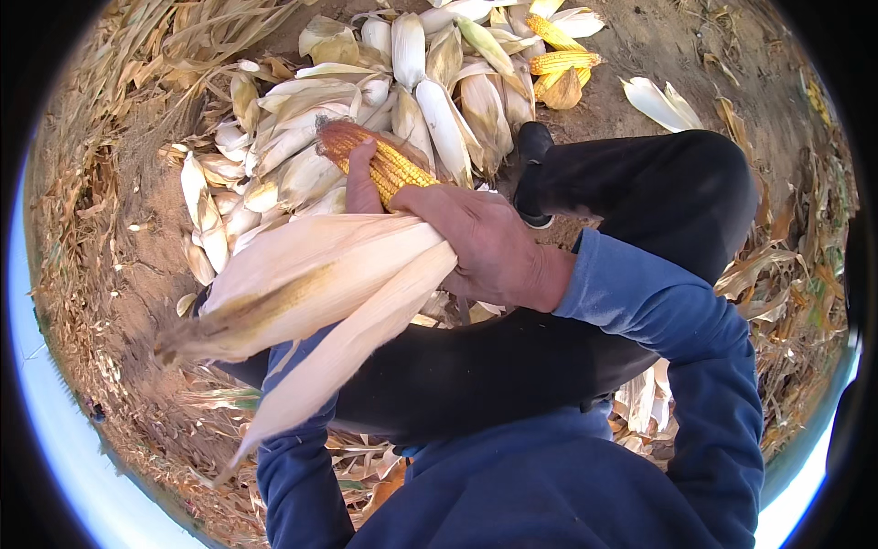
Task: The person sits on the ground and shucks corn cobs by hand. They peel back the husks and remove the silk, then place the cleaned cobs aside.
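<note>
Both hands hold one ear of yellow corn (394, 167) in front of me, with reddish-brown silk at its tip. My left hand (362, 178) grips the ear from its far side, thumb against the kernels; most of its palm is hidden behind the husk. With its fingers closed round the ear's base and the pulled-back husk, my right hand (480, 240) lies over the near end. The pale, dry husk (329, 267) hangs from the base towards the lower left, over my left sleeve, in long leaves with a brown stain.
Beyond my hands lies a pile of corn ears in husks (411, 117). Several bare yellow ears (562, 62) rest at its right end. A loose husk (662, 103) lies on the soil near my bent knee (713, 178). Dry stalks (199, 41) are heaped at the upper left.
</note>
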Action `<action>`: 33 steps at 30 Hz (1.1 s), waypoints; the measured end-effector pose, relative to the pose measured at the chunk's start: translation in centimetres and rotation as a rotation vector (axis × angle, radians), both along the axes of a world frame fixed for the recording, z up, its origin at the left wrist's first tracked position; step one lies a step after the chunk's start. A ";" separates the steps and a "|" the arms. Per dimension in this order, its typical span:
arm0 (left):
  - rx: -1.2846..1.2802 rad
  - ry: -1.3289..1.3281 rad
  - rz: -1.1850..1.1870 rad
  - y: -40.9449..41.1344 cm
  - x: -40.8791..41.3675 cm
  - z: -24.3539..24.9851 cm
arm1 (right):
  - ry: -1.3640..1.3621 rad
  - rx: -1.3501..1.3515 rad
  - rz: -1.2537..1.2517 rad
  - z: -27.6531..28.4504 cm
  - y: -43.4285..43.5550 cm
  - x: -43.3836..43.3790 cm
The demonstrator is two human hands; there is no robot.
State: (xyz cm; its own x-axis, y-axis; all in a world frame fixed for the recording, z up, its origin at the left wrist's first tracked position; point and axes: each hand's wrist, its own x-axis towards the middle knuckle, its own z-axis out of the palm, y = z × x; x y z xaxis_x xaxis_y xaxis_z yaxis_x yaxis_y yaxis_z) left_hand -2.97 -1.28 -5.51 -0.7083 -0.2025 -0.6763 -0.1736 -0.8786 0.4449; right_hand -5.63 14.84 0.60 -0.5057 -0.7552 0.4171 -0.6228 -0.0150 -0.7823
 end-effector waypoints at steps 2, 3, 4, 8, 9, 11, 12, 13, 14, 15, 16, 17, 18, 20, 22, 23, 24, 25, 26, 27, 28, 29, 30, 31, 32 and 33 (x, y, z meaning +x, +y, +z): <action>0.042 0.173 -0.127 -3.8 2.5 -3.3 | -0.130 -0.013 -0.010 0.4 -0.9 -0.2; -0.049 0.161 -0.105 -2.8 2.1 -2.8 | -0.176 -0.011 -0.057 0.2 -0.8 -0.3; -0.164 0.144 -0.062 -1.2 1.3 -1.0 | -0.383 -0.079 -0.040 0.3 -0.9 -0.5; -0.100 0.108 -0.056 -0.4 -0.3 0.8 | -1.137 -0.419 0.086 0.5 -1.2 -1.7; -0.054 0.104 -0.044 -0.7 -0.4 0.8 | -1.160 -0.436 0.063 0.4 -1.3 -1.8; -0.036 0.129 -0.054 -0.9 -0.4 0.8 | -1.205 -0.468 0.019 0.4 -1.3 -1.9; -0.016 0.130 -0.045 -0.8 -0.5 1.1 | -1.200 -0.422 -0.016 0.8 -1.2 -2.0; 0.005 0.130 -0.035 -0.6 -0.7 1.3 | -1.259 -0.436 -0.052 1.0 -1.2 -2.2; 0.025 0.131 -0.024 -0.6 -0.7 1.3 | -1.317 -0.448 -0.089 1.2 -1.1 -2.6; 0.055 0.161 -0.053 -0.8 -0.6 1.4 | -1.364 -0.441 -0.072 1.4 -1.1 -2.9; 0.085 0.192 -0.081 -1.1 -0.5 1.4 | -1.412 -0.433 -0.056 1.5 -1.1 -3.1; 0.104 0.213 -0.101 -1.5 -0.5 1.3 | -1.459 -0.426 -0.042 1.6 -1.1 -3.4; 0.126 0.236 -0.122 -1.8 -0.6 1.4 | -1.624 -0.451 0.017 2.5 -0.9 -4.0; 0.105 0.244 -0.071 -1.7 -0.6 1.8 | -1.799 -0.463 0.123 3.3 -0.5 -4.3; 0.063 0.209 0.001 -1.1 -1.1 2.8 | -1.861 -0.491 0.231 3.3 0.0 -4.4; 0.065 0.235 -0.004 -0.9 -1.1 3.2 | -1.891 -0.505 0.285 3.4 0.2 -4.5; 0.066 0.261 -0.009 -0.9 -1.2 3.5 | -1.874 -0.483 0.303 3.7 0.4 -4.8; 0.068 0.287 -0.014 -1.0 -1.1 3.6 | -1.819 -0.462 0.268 4.1 0.6 -4.8; 0.111 0.268 0.029 -1.6 -1.1 3.0 | -1.763 -0.441 0.232 4.5 0.7 -4.4; 0.075 0.272 0.035 -1.9 -1.2 3.0 | -1.710 -0.421 0.205 4.8 0.8 -3.9; 0.040 0.275 0.040 -2.2 -1.3 3.1 | -1.535 -0.376 0.143 4.9 1.0 -3.3; 0.006 0.278 0.045 -2.4 -1.3 3.2 | -1.499 -0.389 0.088 5.2 1.3 -2.5; 0.036 0.308 0.016 -2.0 -1.2 3.9 | -1.479 -0.384 0.001 5.5 1.4 -1.8; 0.005 0.289 0.028 -2.0 -1.1 3.7 | -1.457 -0.378 -0.085 5.9 1.5 -1.2; -0.026 0.270 0.039 -2.0 -1.1 3.5 | -1.556 -0.333 -0.088 6.0 1.8 -0.7; -0.057 0.251 0.048 -2.1 -1.2 3.3 | -1.655 -0.289 -0.091 6.2 2.4 -0.3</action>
State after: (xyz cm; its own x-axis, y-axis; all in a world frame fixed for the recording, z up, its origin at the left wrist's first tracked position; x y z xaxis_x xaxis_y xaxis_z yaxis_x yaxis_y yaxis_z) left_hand -4.14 -3.38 -2.19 -0.8412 -0.2730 -0.4668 -0.0098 -0.8554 0.5179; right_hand -5.90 17.22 6.85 -0.5458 -0.6999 -0.4608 0.8022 -0.2775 -0.5287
